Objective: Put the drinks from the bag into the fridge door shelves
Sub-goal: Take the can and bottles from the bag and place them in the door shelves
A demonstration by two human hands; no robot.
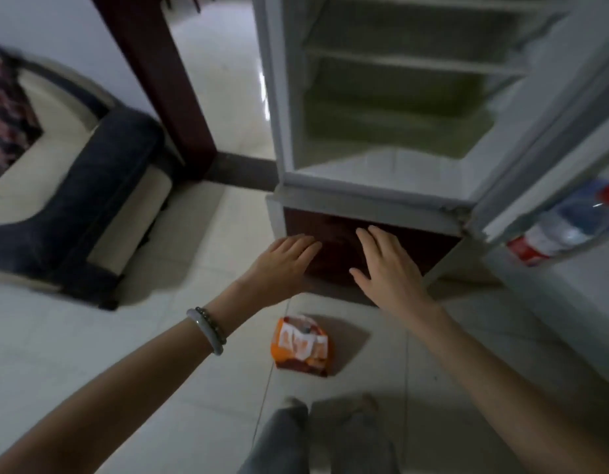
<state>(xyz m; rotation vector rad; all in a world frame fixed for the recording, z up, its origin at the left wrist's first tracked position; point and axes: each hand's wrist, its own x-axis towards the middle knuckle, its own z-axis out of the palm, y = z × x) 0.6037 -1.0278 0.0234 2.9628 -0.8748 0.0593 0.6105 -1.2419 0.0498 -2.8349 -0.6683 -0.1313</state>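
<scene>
The fingers [306, 242] of the left hand [282, 265] are stretched out flat and hold nothing. The fingers [371, 241] of the right hand [388, 268] are spread wide too, and they are also empty. Both hands reach forward, side by side, with a small gap between them, in front of the dark red base [415, 244] under the fridge [381, 97]. On the left wrist sit a pale bangle [207, 331] and a thin dark bead bracelet [212, 321]. Below the hands, on the white tiled floor [125, 354], stands the orange and white bag [301, 345], with its top open. Something small shows inside it, but it is too blurry to tell what. The fridge is open and its inside shelves look bare. The fridge door [569, 148] swings out to the right. On its low door shelf [556, 256] stand a clear bottle [580, 213] with a red cap and a red and white can [528, 246], just beside each other. Near the bottom of the view are the person's legs in grey trousers [316, 446]. Far left on the floor is a dark blue and cream sofa [84, 186].
</scene>
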